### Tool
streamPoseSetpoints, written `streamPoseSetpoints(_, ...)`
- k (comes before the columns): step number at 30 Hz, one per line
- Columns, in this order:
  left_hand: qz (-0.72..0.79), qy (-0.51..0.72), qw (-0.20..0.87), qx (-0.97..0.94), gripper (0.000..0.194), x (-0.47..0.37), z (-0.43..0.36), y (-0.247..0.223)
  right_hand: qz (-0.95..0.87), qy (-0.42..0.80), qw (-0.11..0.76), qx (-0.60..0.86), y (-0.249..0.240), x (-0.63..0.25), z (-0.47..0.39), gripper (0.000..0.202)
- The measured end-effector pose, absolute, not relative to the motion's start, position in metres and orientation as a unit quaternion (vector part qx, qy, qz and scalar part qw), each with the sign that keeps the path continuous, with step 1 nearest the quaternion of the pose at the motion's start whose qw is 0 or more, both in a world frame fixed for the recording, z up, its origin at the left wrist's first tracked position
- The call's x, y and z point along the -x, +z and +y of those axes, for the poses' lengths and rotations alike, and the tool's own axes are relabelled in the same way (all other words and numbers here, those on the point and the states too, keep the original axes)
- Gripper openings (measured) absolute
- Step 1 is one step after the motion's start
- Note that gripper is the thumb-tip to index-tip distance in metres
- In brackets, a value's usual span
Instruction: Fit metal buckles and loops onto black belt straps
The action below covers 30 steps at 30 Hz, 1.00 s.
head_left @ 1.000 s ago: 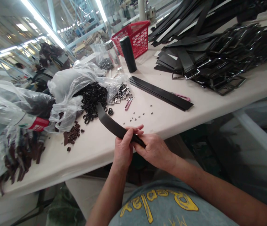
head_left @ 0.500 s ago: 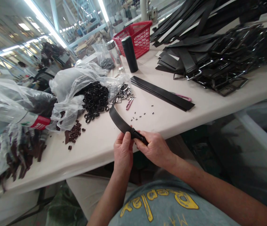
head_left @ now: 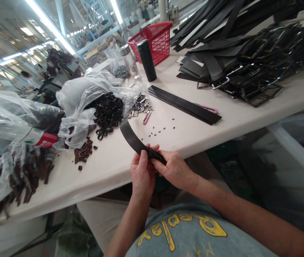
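Observation:
A black belt strap [head_left: 132, 138] curves up and leftward out of my hands, over the front edge of the table. My left hand [head_left: 142, 173] pinches it between thumb and fingers near its middle. Around the strap's lower end, my right hand [head_left: 175, 168] is closed. The details of that end are mostly covered by my fingers. Tiny dark metal pieces [head_left: 160, 131] lie scattered just beyond my hands. A pile of black loops [head_left: 109, 113] and some metal buckle frames [head_left: 140, 106] are farther back on the left.
Flat black strips [head_left: 184, 105] lie across the white table [head_left: 109, 167], with pink-handled tools beside them. A dark flask [head_left: 147, 60] stands before a red basket [head_left: 160, 44]. Buckled straps [head_left: 259, 64] heap up at right; plastic bags [head_left: 79, 92] and brown loops [head_left: 85, 150] are at left.
The strap's free end has swung slightly left and curls more. My left fingertips now show above the strap, and both hands remain closed on it.

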State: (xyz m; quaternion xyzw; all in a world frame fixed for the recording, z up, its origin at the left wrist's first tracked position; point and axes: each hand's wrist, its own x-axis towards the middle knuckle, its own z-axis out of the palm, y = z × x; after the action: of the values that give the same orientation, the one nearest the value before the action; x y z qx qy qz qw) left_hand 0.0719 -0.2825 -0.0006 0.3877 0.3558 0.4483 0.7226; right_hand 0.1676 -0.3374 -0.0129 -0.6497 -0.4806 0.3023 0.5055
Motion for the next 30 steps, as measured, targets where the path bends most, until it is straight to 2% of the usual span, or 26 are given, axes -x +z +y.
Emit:
streamPoseSetpoints(15,0.338,0.398,0.688,-0.504,0.021,-0.066,-0.280,-0.002,-0.492,0.293,0.494,0.654,-0.007,-0.166,-0.345,0.018)
streamPoseSetpoints(23,0.300,0.381,0.679,-0.551,0.015,-0.055,-0.275,-0.009,-0.548,0.220,0.392,0.705,-0.004,-0.170,-0.346,0.023)
streamPoseSetpoints(30,0.335,0.393,0.623,-0.588,0.015,-0.062,-0.280,-0.009,-0.549,0.183,0.371,0.726,-0.001,-0.167,-0.347,0.023)
